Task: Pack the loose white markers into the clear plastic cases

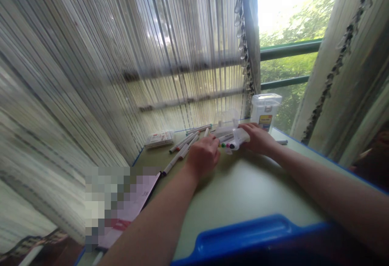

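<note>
A clear plastic marker case (242,136) lies tilted above the table, its lid (226,116) swung up behind it. Inside it are several markers (225,145) with green, pink and black ends facing me. My right hand (257,138) is wrapped round the case's right end. At the other end, my left hand (204,154) is closed, its curled fingers against the markers and the case's edge. What those fingers pinch is hidden. Loose white markers (184,142) are scattered on the table just left of that hand.
A second clear plastic box (266,110) with a yellow label stands upright at the back. One marker (282,142) lies right of my wrist. Small packs (159,139) and a pink sheet (133,201) lie left. A blue edge (243,231) rims the pale table (243,195); string curtains (182,35) hang behind.
</note>
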Tool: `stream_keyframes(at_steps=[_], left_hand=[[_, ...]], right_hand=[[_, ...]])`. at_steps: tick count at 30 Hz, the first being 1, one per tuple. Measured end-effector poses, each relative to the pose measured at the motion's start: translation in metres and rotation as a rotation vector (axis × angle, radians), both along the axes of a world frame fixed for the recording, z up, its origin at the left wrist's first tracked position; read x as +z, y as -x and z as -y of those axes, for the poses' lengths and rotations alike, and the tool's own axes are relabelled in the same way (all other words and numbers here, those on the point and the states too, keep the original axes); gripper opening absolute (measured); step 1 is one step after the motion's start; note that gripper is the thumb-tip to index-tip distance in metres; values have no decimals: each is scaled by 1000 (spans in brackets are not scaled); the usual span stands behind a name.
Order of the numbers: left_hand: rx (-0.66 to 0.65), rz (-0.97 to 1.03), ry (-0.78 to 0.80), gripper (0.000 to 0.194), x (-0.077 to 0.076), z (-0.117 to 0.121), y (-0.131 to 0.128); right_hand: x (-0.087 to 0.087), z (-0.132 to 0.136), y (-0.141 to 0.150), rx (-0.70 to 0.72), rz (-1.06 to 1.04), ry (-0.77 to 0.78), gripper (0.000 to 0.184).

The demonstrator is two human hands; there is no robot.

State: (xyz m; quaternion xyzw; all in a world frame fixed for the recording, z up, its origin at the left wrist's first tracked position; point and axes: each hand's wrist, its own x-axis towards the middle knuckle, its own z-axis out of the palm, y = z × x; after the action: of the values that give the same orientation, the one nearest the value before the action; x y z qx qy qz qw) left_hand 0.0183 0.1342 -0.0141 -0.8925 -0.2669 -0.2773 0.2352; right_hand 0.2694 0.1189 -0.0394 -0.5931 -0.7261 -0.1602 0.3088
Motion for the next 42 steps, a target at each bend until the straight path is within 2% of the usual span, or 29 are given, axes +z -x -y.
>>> stream_keyframes(at_steps=[3, 8, 13, 17, 25, 29, 35, 42], left_hand=[[114, 63, 18, 30, 3, 0, -1], [420, 39, 147, 53, 3, -1, -2], [554, -90, 344, 68, -3, -7, 0], [576, -147, 416, 62, -5, -8, 3], [589, -183, 450, 54, -2, -5, 5], [550, -184, 429, 54, -2, -6, 5], [468, -231, 410, 45, 0, -5, 3], [479, -251, 408, 43, 2, -3, 3]], right_hand=[[-2, -2, -1, -2, -9, 5, 59], [-4, -4, 0, -14, -40, -16, 61], [-2, -1, 2, -17, -50, -5, 58], [-1, -1, 3, -11, -60, -17, 58], [-4, -3, 0, -25, -64, 12, 60], [-5, -4, 0, -27, -63, 15, 60], [-2, -1, 2, -39, -73, 34, 60], [-2, 0, 3, -26, -90, 12, 61]])
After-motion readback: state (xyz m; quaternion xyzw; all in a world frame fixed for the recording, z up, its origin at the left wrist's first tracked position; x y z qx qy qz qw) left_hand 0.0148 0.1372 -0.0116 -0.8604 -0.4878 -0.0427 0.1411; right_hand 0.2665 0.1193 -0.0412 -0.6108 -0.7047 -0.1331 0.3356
